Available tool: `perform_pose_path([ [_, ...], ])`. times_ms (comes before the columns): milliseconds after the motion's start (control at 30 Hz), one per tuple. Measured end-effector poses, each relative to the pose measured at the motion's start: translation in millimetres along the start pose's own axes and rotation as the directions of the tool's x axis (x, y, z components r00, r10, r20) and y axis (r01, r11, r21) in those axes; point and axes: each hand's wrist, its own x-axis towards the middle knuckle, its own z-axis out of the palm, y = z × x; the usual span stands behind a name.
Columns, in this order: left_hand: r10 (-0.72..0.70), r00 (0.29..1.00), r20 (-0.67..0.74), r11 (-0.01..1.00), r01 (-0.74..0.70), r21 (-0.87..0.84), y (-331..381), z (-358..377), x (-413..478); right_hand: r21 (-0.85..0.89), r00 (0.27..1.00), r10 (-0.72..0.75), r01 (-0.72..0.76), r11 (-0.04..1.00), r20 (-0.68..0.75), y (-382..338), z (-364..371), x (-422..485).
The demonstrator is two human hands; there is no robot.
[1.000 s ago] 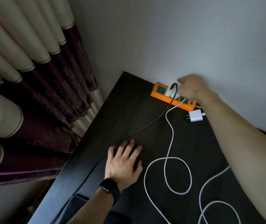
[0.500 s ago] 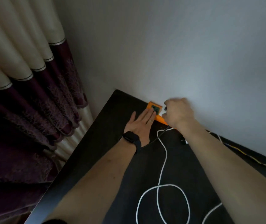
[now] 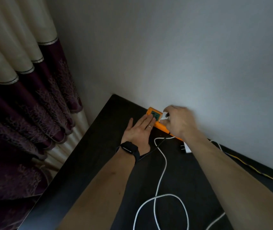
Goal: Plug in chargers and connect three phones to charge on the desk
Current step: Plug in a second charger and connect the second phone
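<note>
A: What lay nearest on the desk (image 3: 99, 155)?

B: At 6 o'clock a white cable (image 3: 165, 161) made a loop on the dark top. A black braided cable (image 3: 149, 152) ran from beside the left wrist toward 1 o'clock, under the right hand.

A: And the hands?

B: The left hand (image 3: 139, 130), with a smartwatch (image 3: 130, 149) and a ring (image 3: 150, 127), lay flat. Its straight fingers pressed on the orange power strip (image 3: 154, 113). At its 3 o'clock the right hand (image 3: 180, 125) was curled round a white charger (image 3: 163, 120), holding it at the strip. If the pins were fully in, I could not tell.

A: Anything else?

B: A second white charger (image 3: 186, 148) lay at 5 o'clock from the strip. The strip lay against the wall (image 3: 182, 55).
</note>
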Motion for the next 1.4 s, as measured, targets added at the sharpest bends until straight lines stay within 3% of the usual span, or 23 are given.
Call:
perform_pose_path([
  [200,0.026,0.999,0.026,0.998,-0.027,0.052,-7,1,0,0.051,0.986,-0.143,0.148,0.988,-0.089,-11,-35,14],
  [300,0.040,0.999,0.033,0.999,-0.040,-0.009,-7,3,-4,0.058,0.993,-0.114,0.113,0.992,0.009,-16,-35,18],
  [500,0.075,0.996,-0.041,0.979,-0.082,-0.188,-18,7,0,0.168,1.000,-0.004,0.006,0.986,-0.010,-10,-13,13],
  [600,0.092,0.995,-0.048,0.970,-0.100,-0.221,-25,10,1,0.159,0.999,0.010,-0.018,0.987,0.052,-6,-12,16],
  [700,0.106,0.994,-0.022,0.970,-0.109,-0.217,-25,10,-1,0.137,0.995,0.017,-0.031,0.990,0.098,-5,-10,17],
  [833,0.110,0.993,-0.045,0.968,-0.117,-0.222,-23,11,1,-0.016,0.995,-0.017,0.019,1.000,0.098,-17,-4,24],
  [1067,0.117,0.993,-0.015,0.971,-0.118,-0.207,-29,11,-2,-0.070,0.992,0.018,-0.009,0.998,0.121,-32,1,33],
  [1267,0.108,0.992,0.069,0.988,-0.099,-0.114,-27,5,-5,-0.152,0.998,0.038,-0.030,0.988,0.054,-36,0,18],
  [1333,0.097,0.991,0.088,0.992,-0.089,-0.093,-24,2,-5,-0.121,0.997,0.046,-0.038,0.992,0.061,-34,-3,18],
  [1400,0.077,0.993,0.092,0.993,-0.069,-0.094,-17,0,-6,0.032,0.991,0.056,-0.061,0.998,0.122,-24,-8,14],
])
